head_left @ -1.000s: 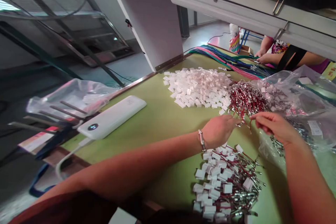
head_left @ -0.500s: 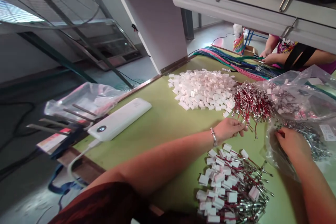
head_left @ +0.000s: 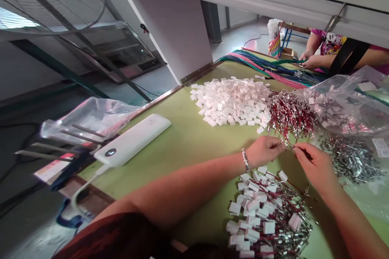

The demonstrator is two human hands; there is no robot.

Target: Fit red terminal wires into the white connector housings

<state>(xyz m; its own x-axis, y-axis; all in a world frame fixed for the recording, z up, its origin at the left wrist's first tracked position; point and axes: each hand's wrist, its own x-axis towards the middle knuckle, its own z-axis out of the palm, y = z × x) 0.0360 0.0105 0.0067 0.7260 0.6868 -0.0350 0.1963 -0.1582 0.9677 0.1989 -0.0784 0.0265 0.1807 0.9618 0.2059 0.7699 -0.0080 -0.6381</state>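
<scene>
My left hand [head_left: 267, 149], with a bracelet at its wrist, pinches the end of a short wire [head_left: 288, 144] in front of the pile of red wires with metal terminals [head_left: 291, 115]. Meeting it from the right, my right hand [head_left: 316, 166] has thumb and forefinger closed at the wire's tip, on what looks like a small metal part mostly hidden by the fingers. Below both hands lies a heap of wired white connectors [head_left: 252, 232] with metal ends. A clear bag of small metal parts [head_left: 352, 160] lies beside my right hand.
White plastic housings [head_left: 231, 101] form a pile beyond my left hand. A white power bank [head_left: 133, 139] with a cable lies at the table's left edge. Long coloured wires [head_left: 267, 68] stretch across the back, where another person's hands [head_left: 308, 60] hold some. A lamp bar [head_left: 258, 8] hangs above.
My right hand has left the bag of metal parts and moved left to meet my left hand's fingertips. My left hand has barely moved. The view has shifted slightly.
</scene>
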